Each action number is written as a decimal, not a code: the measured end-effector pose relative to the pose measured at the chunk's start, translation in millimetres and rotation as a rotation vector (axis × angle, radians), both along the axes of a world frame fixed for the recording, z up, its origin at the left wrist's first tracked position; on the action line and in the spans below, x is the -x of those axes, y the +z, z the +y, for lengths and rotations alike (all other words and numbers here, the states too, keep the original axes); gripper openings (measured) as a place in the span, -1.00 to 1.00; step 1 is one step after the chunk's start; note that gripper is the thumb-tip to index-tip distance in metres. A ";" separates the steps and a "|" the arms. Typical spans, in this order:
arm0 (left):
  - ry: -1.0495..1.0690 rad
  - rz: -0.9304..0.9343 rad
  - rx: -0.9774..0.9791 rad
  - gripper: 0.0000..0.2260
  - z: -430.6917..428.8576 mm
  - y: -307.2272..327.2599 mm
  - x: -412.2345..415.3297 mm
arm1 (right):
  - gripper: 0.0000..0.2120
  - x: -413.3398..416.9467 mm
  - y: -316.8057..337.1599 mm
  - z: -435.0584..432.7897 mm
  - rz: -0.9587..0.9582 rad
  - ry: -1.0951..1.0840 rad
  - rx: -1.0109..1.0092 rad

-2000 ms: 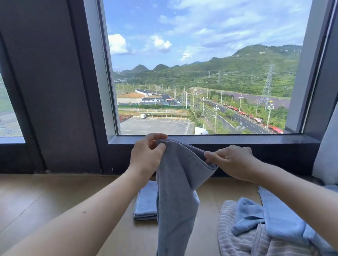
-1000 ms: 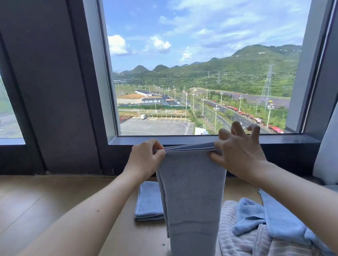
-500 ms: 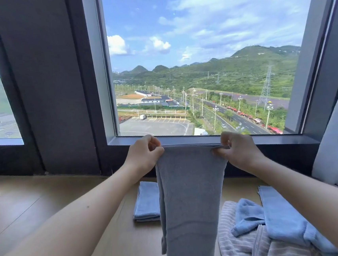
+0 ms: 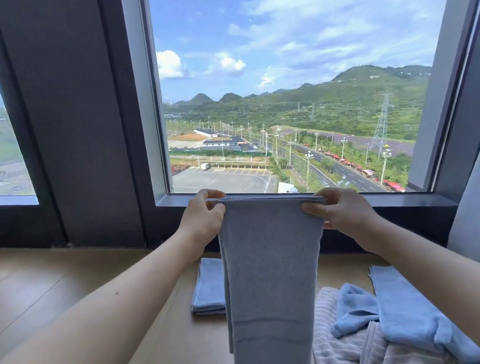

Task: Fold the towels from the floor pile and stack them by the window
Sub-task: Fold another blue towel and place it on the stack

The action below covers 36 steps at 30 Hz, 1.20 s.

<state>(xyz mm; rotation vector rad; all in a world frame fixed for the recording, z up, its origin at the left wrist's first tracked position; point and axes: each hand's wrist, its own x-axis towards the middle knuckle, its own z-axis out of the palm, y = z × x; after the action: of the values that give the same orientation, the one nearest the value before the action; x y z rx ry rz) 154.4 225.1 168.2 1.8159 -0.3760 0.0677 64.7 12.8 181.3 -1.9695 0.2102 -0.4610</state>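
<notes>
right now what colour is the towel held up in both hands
The towel is plain bluish grey, head view.

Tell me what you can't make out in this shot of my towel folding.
Head view, grey towel: lower end cut off by the bottom edge.
Head view, folded blue towel: right part hidden behind the grey towel.
Head view, floor pile: partly covered by the right forearm, cut by the edge.

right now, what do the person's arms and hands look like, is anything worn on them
Both are bare. The left hand and right hand show no gloves, rings or watch, and no sleeve reaches the left forearm or right forearm within the frame. The left forearm has one small dark spot. Nails are too small to judge.
</notes>
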 end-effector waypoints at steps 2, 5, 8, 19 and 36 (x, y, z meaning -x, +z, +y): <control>-0.009 0.015 0.141 -0.87 -2.0 6.5 0.6 | -0.90 0.2 2.2 0.8 -0.037 0.005 -0.087; -0.011 0.063 0.370 -0.85 -1.9 11.9 -0.3 | -0.94 1.2 8.3 9.9 -0.092 0.060 -0.250; 0.000 0.133 0.349 -0.79 2.8 9.6 -0.4 | -0.96 1.7 9.6 19.9 -0.146 0.085 -0.265; -0.338 -0.285 -0.400 -0.88 -17.1 0.9 28.3 | -0.94 -5.8 -5.6 44.3 -0.128 0.129 0.061; -0.353 -0.127 0.173 -0.85 -7.2 15.6 24.1 | -0.52 -1.0 -27.0 23.5 0.298 0.532 -0.019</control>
<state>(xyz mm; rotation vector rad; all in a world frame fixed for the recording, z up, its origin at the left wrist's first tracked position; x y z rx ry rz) 130.4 217.9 183.8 1.5559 -0.7530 -0.0298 65.7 36.3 154.4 -1.9715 -0.1258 0.1792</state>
